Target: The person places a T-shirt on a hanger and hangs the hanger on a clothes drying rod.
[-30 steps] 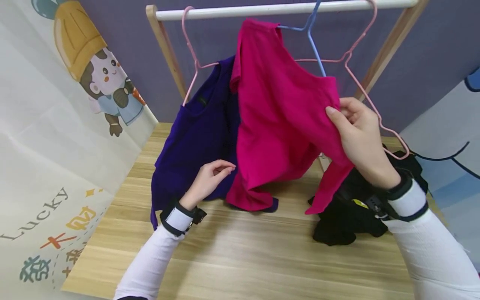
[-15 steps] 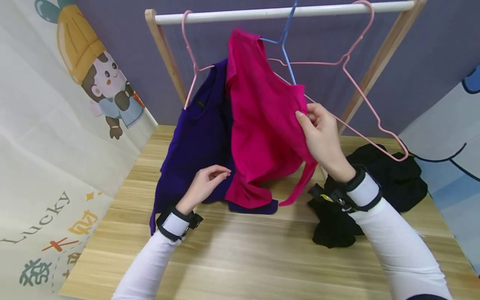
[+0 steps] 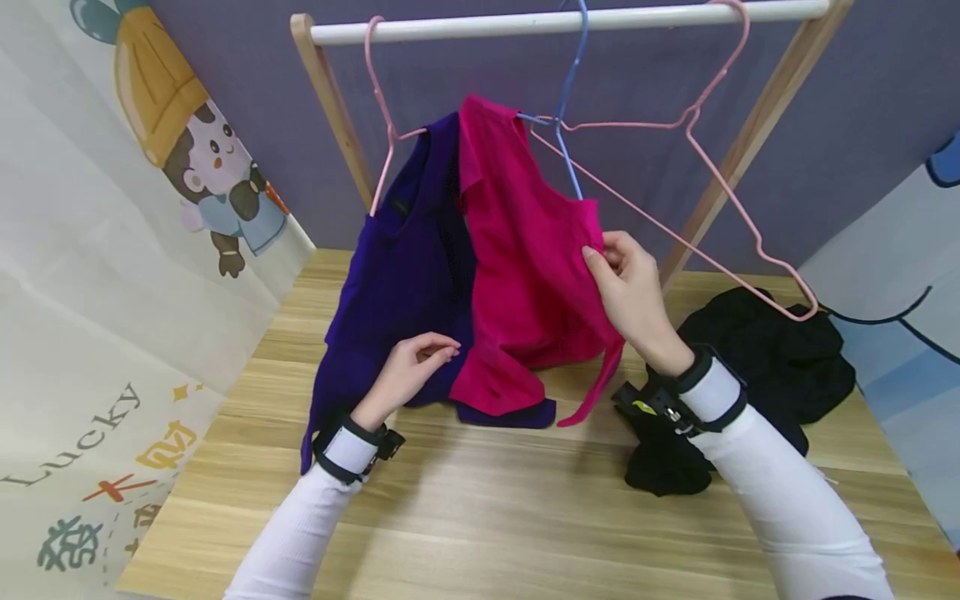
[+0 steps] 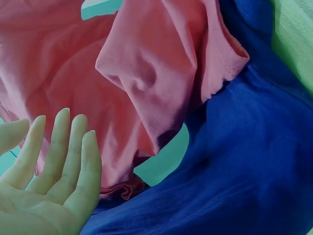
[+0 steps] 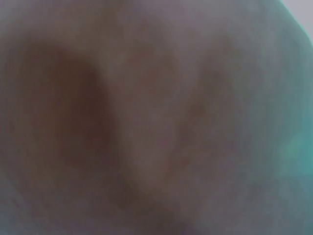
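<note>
On a blue hanger [image 3: 570,162]: pink shirt [image 3: 525,275], edge pinched by the right hand [image 3: 633,287]. Left hand [image 3: 401,371] grips nothing, roomy tabletop [image 3: 525,517] out front. Left wrist cam shows 4 relaxed, straightish fingers [image 4: 55,152]; right's just blur.

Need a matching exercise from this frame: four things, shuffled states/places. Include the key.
Things
1. magenta top
2. purple top
3. black cloth
4. right-end pink hanger

States/places
A. heaped on the wooden table
B. bare, hanging from the white rail
C. pinched at its edge by the right hand
D. hung on the left-end pink hanger

Pairs: 1-C, 2-D, 3-A, 4-B
</note>
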Tool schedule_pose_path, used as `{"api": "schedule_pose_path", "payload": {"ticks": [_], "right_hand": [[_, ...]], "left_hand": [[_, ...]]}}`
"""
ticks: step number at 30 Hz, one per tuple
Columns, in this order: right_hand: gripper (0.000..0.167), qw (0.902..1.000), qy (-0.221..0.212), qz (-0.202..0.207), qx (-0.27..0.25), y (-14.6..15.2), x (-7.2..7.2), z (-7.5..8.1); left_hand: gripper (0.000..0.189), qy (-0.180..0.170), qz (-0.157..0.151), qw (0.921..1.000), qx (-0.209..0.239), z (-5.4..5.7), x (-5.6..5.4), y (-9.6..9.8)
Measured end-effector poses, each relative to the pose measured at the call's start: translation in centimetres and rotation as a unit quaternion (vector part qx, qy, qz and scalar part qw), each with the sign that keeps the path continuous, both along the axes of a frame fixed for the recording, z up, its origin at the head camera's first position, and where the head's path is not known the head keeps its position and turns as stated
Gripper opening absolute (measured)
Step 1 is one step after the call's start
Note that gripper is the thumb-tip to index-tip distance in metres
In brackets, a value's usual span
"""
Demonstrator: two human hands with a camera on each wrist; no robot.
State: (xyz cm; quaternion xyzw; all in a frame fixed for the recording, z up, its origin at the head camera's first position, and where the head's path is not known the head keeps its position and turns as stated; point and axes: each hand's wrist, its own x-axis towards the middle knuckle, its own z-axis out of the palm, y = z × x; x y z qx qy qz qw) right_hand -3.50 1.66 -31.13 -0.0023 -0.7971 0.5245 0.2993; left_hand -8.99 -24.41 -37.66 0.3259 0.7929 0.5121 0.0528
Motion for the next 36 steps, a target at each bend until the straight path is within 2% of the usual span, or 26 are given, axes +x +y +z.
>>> {"api": "schedule_pose_path", "payload": {"ticks": [7,13,22,30,36], "right_hand": [[0.022,0.9998,0.016,-0.010,0.000,-0.6,-0.1,-1.4],[0.023,0.9995,0.020,-0.016,-0.016,-0.8,0.1,-2.1],[0.028,0.9994,0.027,-0.024,-0.003,0.1,1.8,-3.2],[0.034,0.9980,-0.030,-0.039,0.038,2.3,4.3,-5.3],[0.028,0.9938,-0.069,-0.036,0.080,3.9,5.9,-7.1]], "left_hand": [[0.016,-0.013,0.000,0.9999,0.003,-0.2,0.0,-0.1],[0.015,-0.009,0.001,0.9999,-0.006,-0.4,0.4,0.2],[0.014,-0.016,-0.009,0.9998,-0.012,-0.6,1.2,0.7],[0.016,-0.031,-0.019,0.9992,-0.017,-0.9,1.9,0.8],[0.015,-0.034,-0.022,0.9991,-0.014,-1.5,2.0,0.8]]}}
